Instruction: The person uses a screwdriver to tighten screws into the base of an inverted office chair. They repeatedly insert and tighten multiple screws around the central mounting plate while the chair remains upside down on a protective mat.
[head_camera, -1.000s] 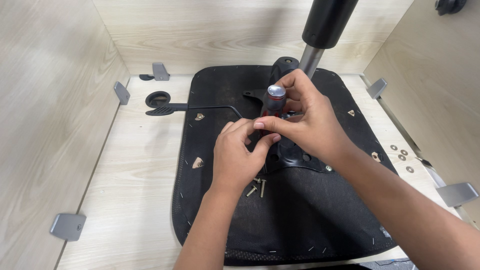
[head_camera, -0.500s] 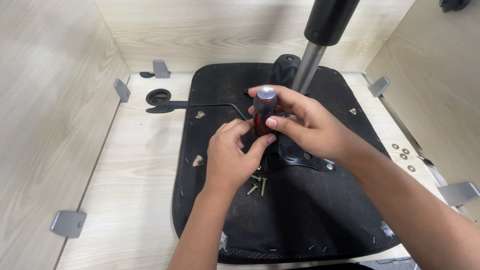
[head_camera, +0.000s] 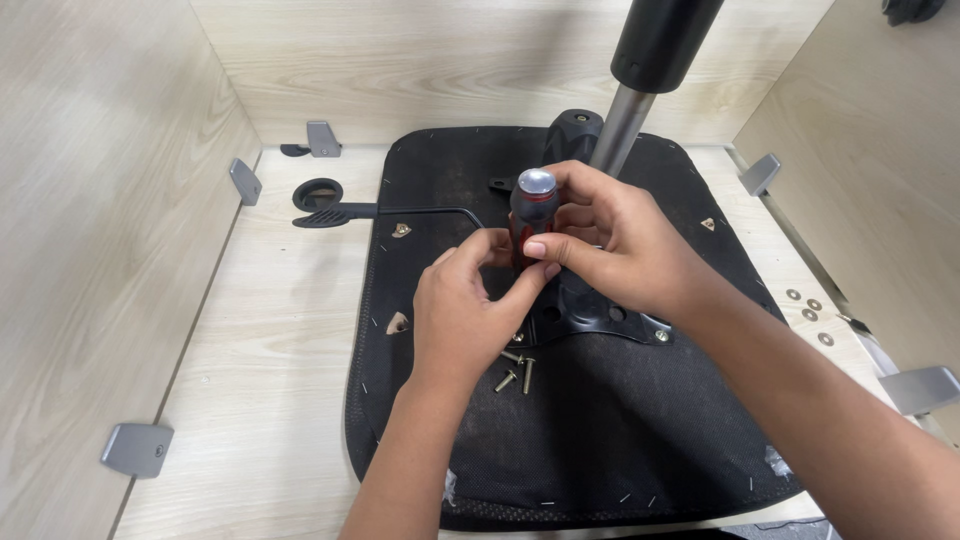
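At frame centre, the right hand (head_camera: 610, 250) grips a red-and-black screwdriver (head_camera: 531, 215) upright over a black seat underside (head_camera: 600, 440). The left hand (head_camera: 465, 310) pinches its lower shaft (tip hidden). Loose screws (head_camera: 515, 372) lie just below.

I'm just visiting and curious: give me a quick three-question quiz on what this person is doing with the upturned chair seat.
1. True or false: the right hand grips a red and black screwdriver.
2. Where do the loose screws lie? A) on the black seat underside B) on the wooden board C) in the left hand
3. Fill in: the washers lie to the ____ of the seat.

Key: 1 true; 2 A; 3 right.
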